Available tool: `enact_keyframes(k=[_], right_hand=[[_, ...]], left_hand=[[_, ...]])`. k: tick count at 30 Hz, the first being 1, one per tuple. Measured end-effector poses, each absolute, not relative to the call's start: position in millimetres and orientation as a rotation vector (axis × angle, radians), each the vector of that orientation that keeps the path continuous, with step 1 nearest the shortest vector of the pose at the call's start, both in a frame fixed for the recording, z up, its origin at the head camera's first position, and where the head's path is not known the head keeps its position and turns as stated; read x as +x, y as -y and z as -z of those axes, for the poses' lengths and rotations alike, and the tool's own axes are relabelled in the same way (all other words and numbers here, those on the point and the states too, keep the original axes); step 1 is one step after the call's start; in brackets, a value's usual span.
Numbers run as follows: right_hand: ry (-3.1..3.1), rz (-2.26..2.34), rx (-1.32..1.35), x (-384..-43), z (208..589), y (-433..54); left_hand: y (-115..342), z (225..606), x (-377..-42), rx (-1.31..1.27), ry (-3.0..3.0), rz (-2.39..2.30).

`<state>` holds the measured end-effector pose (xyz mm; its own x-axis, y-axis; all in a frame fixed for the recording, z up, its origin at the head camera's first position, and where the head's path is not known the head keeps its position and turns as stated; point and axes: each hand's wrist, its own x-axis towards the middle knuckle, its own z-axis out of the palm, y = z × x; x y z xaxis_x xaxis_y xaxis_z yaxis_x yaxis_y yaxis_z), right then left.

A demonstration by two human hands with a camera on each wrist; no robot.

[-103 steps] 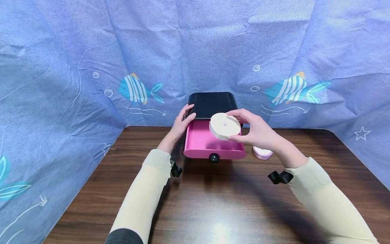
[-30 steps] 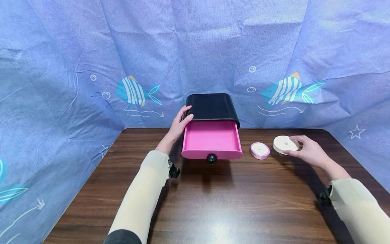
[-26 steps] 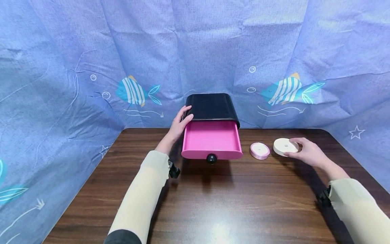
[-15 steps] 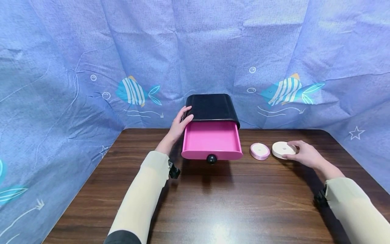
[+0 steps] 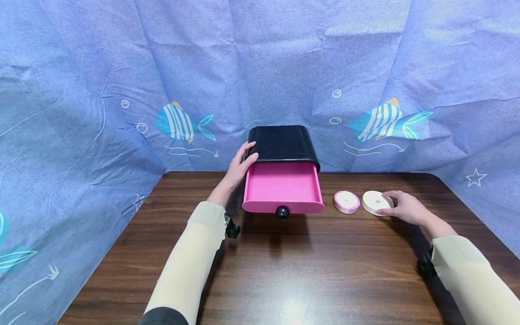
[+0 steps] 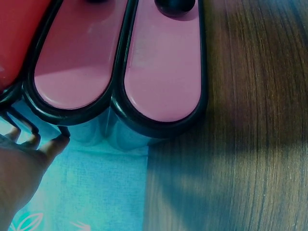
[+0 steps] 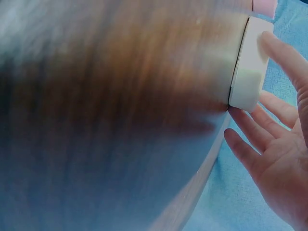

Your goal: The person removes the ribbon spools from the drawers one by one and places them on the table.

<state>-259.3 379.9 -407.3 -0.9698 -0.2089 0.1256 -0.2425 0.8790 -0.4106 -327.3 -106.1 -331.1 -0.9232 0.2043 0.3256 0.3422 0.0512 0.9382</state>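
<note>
I have the right grip (image 5: 406, 207) pinching the white ribbon roll (image 5: 374, 203) on the worktop (image 5: 333, 271), toward its far right corner, just beside the pink ribbon roll (image 5: 346, 209). My left grip (image 5: 237, 169) rests, fingers extended, against the black drawer cabinet (image 5: 281, 142) at the far edge, its pink drawer (image 5: 282, 180) jutting out.

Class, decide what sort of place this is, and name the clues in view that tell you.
Probably an indoor tabletop recording set-up: a wood-grain table, a fish-print cloth hung as a backdrop, and a small black device at each wrist.
</note>
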Motion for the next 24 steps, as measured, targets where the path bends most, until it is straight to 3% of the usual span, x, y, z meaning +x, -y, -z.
enact_keyframes(k=[14, 24], right_hand=[[2.978, -0.767, 0.340, -252.9, 402.1, -378.1], [2.873, -0.811, 0.375, -237.0, 383.0, -360.3]], left_hand=[[103.1, 341.4, -333.7, -0.561, 2.216, 1.922], [105.6, 320.8, -317.0, -0.559, 2.260, 1.968]])
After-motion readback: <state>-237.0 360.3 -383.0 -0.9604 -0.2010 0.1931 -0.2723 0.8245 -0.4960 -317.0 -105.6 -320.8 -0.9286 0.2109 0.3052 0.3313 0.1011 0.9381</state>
